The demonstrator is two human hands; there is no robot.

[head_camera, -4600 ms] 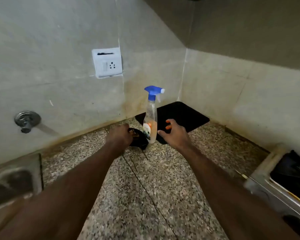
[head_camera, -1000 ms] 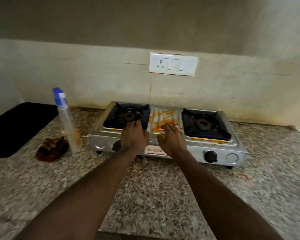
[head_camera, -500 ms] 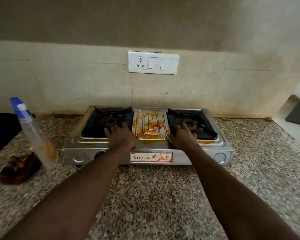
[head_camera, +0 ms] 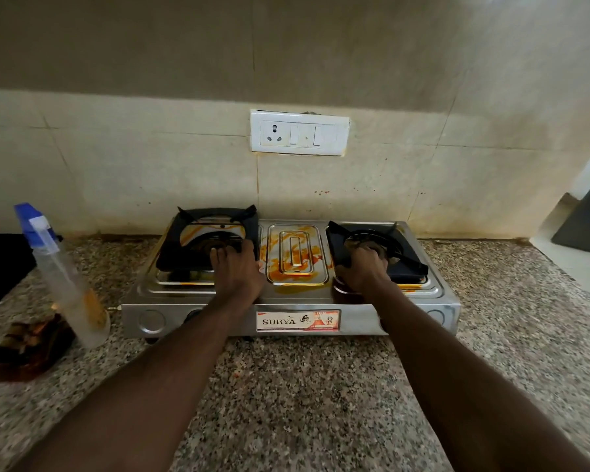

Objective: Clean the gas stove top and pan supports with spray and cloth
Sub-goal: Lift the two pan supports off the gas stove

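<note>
A steel two-burner gas stove (head_camera: 171, 296) stands on the counter, and orange stains cover its centre plate (head_camera: 295, 253). My left hand (head_camera: 237, 270) grips the front of the black left pan support (head_camera: 184, 240). This support is raised and tilted, showing stained steel under it. My right hand (head_camera: 361, 270) grips the front left part of the right pan support (head_camera: 407, 262), which sits low over its burner. Left of the stove a spray bottle (head_camera: 62, 274) with a blue head stands on the counter. A crumpled brown cloth (head_camera: 28, 345) lies beside it.
The speckled granite counter (head_camera: 286, 386) stretches in front of the stove and to its right. A black mat (head_camera: 0, 264) lies at the far left. On the tiled wall behind the stove is a white socket plate (head_camera: 298, 132).
The view turned from the corner to the stove. Both hands moved from the stove's front onto the pan supports and took hold of them. The left support has risen off the stove.
</note>
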